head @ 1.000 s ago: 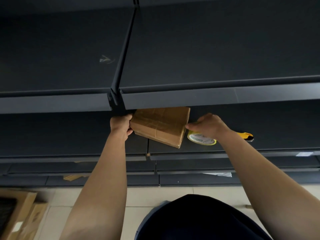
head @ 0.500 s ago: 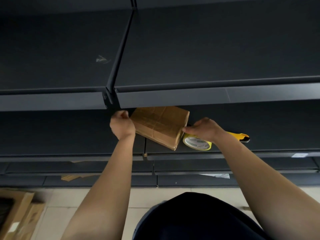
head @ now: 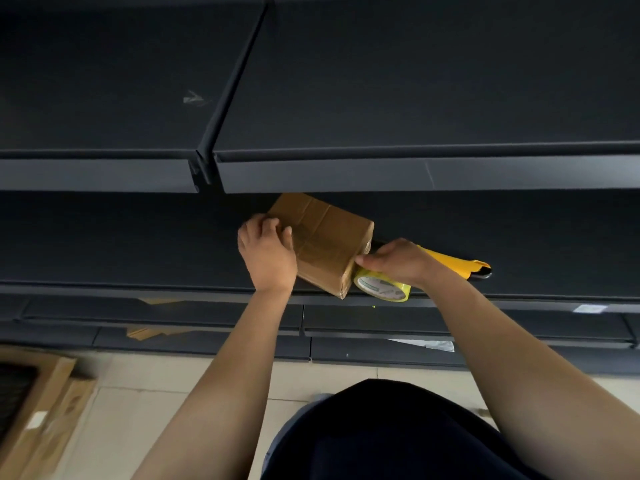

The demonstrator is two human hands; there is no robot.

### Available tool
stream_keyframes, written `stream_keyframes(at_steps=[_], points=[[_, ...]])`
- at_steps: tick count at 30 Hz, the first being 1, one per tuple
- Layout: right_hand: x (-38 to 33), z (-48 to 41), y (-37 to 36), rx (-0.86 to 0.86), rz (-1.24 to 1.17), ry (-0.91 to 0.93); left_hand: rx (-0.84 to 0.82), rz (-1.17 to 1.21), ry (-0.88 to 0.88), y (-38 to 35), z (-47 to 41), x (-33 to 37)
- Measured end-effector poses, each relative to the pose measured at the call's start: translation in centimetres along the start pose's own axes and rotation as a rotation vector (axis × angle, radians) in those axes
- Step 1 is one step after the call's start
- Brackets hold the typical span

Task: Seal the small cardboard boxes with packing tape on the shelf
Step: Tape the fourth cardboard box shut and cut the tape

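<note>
A small brown cardboard box [head: 327, 237] with glossy tape across its top lies skewed on the dark middle shelf [head: 138, 244], its far end tucked under the shelf above. My left hand [head: 268, 252] grips the box's left near corner, fingers curled over the top. My right hand [head: 398, 261] holds a roll of yellow-tinted packing tape [head: 381, 287] against the box's right end, thumb at the box edge. A yellow utility knife [head: 457, 265] lies on the shelf behind my right wrist.
The upper shelf's front lip [head: 381, 174] overhangs the box closely. Lower shelves hold flat cardboard scraps [head: 156, 332] and a white slip [head: 429, 344]. Flattened cartons [head: 38, 403] lean on the tiled floor at lower left.
The box has turned clockwise, its right end swinging toward me. My left hand shifted from the box's far left edge onto its near corner. The tape roll stays pressed at the right end.
</note>
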State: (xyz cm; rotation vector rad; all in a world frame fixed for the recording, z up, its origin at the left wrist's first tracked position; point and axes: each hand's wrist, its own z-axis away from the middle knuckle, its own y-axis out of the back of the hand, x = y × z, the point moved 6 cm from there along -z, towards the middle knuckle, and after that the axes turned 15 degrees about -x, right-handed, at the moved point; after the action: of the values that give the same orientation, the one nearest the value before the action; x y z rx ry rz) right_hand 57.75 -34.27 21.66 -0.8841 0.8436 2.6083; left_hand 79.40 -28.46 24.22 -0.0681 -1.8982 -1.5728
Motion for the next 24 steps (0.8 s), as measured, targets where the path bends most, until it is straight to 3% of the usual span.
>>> stream_keyframes(at_steps=[3,5,8,16,24], points=[[-0.1,0.1,-0.5,-0.012,0.020,0.013,-0.110,-0.081,-0.140,-0.7,1.9,3.0],[0.0,0.0,-0.8,-0.017,0.013,0.020,-0.288,-0.177,-0.134,-2.3,3.5,4.2],[0.2,0.1,-1.0,-0.020,0.003,0.023,-0.413,-0.437,-0.106,-3.8,4.6,4.5],[1.2,1.0,-2.0,-0.023,-0.127,0.094,-0.510,-0.583,-0.076,-4.2,4.7,4.8],[3.7,3.0,-2.1,-0.018,-0.183,0.141,-0.524,-0.545,-0.020,-3.4,4.6,5.2]])
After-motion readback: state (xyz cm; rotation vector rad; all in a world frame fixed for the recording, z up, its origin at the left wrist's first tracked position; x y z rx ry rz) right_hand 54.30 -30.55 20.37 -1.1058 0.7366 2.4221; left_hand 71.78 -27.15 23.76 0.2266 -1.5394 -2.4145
